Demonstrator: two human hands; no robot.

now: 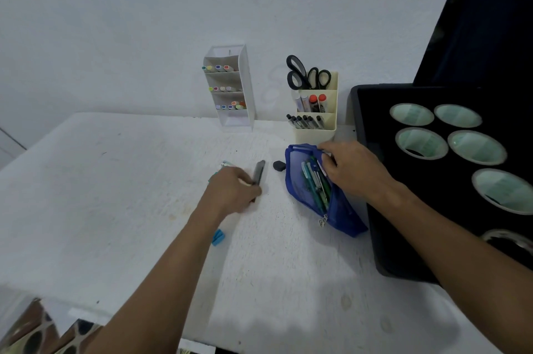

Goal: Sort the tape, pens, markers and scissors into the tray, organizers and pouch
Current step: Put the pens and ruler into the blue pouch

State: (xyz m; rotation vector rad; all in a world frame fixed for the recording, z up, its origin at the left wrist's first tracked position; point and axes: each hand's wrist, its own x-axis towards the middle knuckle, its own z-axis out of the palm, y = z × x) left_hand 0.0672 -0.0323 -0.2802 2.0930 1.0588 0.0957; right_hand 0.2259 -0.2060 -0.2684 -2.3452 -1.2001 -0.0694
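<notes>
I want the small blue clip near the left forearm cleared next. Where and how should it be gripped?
Pinch the blue clip across its two long sides, coming straight down from above. It lies flat on the white table with open space around it, though the left forearm sits close beside it; its exact shape is blurred.

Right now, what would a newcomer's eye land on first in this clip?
Probably the blue pouch at mid-table, held open by the right hand and full of pens. Next, the left hand gripping a dark pen beside it, then the black tray of tape rolls at right.
</notes>
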